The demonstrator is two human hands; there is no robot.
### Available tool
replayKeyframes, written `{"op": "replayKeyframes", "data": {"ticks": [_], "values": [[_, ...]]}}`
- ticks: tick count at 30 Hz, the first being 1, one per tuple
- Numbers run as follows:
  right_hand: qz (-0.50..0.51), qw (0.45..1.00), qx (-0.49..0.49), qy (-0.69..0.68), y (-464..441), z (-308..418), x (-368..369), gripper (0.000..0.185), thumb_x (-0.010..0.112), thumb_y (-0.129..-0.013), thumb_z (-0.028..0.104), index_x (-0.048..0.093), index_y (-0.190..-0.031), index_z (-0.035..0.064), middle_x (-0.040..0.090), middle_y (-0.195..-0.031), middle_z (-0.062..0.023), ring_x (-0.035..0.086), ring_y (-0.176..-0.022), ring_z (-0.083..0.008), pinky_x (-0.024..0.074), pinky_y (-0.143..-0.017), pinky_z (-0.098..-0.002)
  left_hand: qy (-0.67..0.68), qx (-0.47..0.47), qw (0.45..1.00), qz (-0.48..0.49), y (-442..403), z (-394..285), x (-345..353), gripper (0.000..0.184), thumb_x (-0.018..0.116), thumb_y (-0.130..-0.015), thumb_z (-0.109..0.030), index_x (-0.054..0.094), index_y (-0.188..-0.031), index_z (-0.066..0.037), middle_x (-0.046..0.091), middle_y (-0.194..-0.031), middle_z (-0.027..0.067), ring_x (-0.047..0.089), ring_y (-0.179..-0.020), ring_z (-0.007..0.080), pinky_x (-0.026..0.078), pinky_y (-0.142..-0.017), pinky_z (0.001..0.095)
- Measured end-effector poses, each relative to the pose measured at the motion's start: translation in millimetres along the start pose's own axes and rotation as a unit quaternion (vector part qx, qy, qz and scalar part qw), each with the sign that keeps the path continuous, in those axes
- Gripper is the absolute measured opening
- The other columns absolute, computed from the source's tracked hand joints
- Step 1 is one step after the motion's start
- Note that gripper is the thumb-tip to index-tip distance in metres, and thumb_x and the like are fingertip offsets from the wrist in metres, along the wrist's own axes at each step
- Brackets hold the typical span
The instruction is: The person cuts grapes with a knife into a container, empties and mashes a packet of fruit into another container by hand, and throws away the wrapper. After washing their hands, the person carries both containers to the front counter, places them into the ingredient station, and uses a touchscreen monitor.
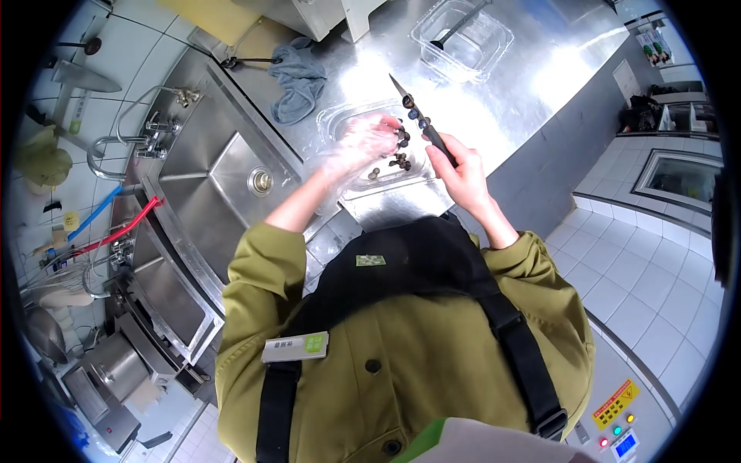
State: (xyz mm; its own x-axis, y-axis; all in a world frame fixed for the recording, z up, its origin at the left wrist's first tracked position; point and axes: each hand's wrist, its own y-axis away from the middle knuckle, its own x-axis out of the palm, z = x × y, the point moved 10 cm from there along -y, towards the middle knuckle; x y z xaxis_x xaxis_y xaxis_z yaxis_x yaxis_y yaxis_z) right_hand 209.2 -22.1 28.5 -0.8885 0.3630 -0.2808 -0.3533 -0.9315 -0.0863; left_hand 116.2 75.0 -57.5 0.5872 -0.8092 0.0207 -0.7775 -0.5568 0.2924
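Observation:
My right hand grips the dark handle of a knife, its blade pointing away to the upper left. Several dark blue, berry-like round pieces lie along the blade. My left hand, in a clear plastic glove, is over a clear plastic tub. Its fingers are curled at a few dark round pieces, though the glove's glare blurs the exact grip. More small dark pieces and paler ones sit in the tub.
A second clear tub with a dark-handled utensil stands farther back on the steel counter. A grey-blue cloth lies left of the first tub. Steel sinks with taps line the left side.

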Motion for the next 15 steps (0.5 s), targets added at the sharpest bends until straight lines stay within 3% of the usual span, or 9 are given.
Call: {"op": "replayKeyframes", "data": {"ticks": [2,3,6,7,10,15], "values": [[0.032,0.999,0.000,0.027,2,-4,6,0.019,0.051,-0.081,0.010,0.055,-0.098,0.0013,0.047,-0.052,0.0014,0.043,-0.046,-0.0043,0.0343,-0.043,-0.0200,0.207,-0.015,0.978,-0.003,13,-15,-4,0.022,0.056,-0.076,-0.005,0.053,-0.096,0.003,0.057,-0.087,0.0108,0.057,-0.074,0.0151,0.048,-0.067,0.0238],[0.050,0.998,-0.001,0.041,3,-6,11,0.019,0.052,-0.081,0.011,0.055,-0.098,0.0011,0.047,-0.051,0.0009,0.044,-0.046,-0.0046,0.0346,-0.043,-0.0202,0.276,-0.006,0.961,-0.010,21,-21,-8,0.025,0.052,-0.079,-0.001,0.047,-0.102,0.007,0.055,-0.091,0.0144,0.057,-0.080,0.0181,0.048,-0.075,0.0259],[0.075,0.996,-0.021,0.045,4,0,21,0.019,0.052,-0.081,0.011,0.055,-0.097,0.0010,0.047,-0.049,-0.0007,0.045,-0.045,-0.0056,0.0353,-0.044,-0.0206,0.425,-0.012,0.903,-0.069,42,-29,-16,0.025,0.051,-0.079,0.001,0.047,-0.103,0.007,0.053,-0.094,0.0155,0.056,-0.086,0.0195,0.047,-0.078,0.0269],[0.089,0.994,-0.019,0.054,4,1,23,0.019,0.052,-0.081,0.011,0.055,-0.097,0.0010,0.048,-0.049,-0.0014,0.046,-0.045,-0.0065,0.0358,-0.044,-0.0208,0.414,-0.014,0.905,-0.098,47,-30,-21,0.025,0.050,-0.079,0.001,0.046,-0.103,0.007,0.052,-0.095,0.0158,0.054,-0.087,0.0193,0.046,-0.078,0.0259],[0.110,0.991,-0.021,0.074,5,4,28,0.019,0.053,-0.080,0.011,0.055,-0.096,0.0010,0.048,-0.049,-0.0015,0.046,-0.044,-0.0070,0.0358,-0.043,-0.0213,0.437,0.046,0.896,-0.062,47,-33,-29,0.025,0.050,-0.079,0.001,0.047,-0.103,0.007,0.052,-0.094,0.0159,0.054,-0.083,0.0184,0.046,-0.076,0.0247],[0.136,0.987,-0.049,0.075,7,16,33,0.020,0.054,-0.080,0.010,0.055,-0.097,0.0010,0.047,-0.048,-0.0020,0.045,-0.042,-0.0072,0.0355,-0.042,-0.0222,0.440,0.051,0.892,-0.087,54,-41,-34,0.024,0.052,-0.079,-0.001,0.048,-0.101,0.007,0.053,-0.094,0.0154,0.053,-0.080,0.0167,0.046,-0.074,0.0228]]}}
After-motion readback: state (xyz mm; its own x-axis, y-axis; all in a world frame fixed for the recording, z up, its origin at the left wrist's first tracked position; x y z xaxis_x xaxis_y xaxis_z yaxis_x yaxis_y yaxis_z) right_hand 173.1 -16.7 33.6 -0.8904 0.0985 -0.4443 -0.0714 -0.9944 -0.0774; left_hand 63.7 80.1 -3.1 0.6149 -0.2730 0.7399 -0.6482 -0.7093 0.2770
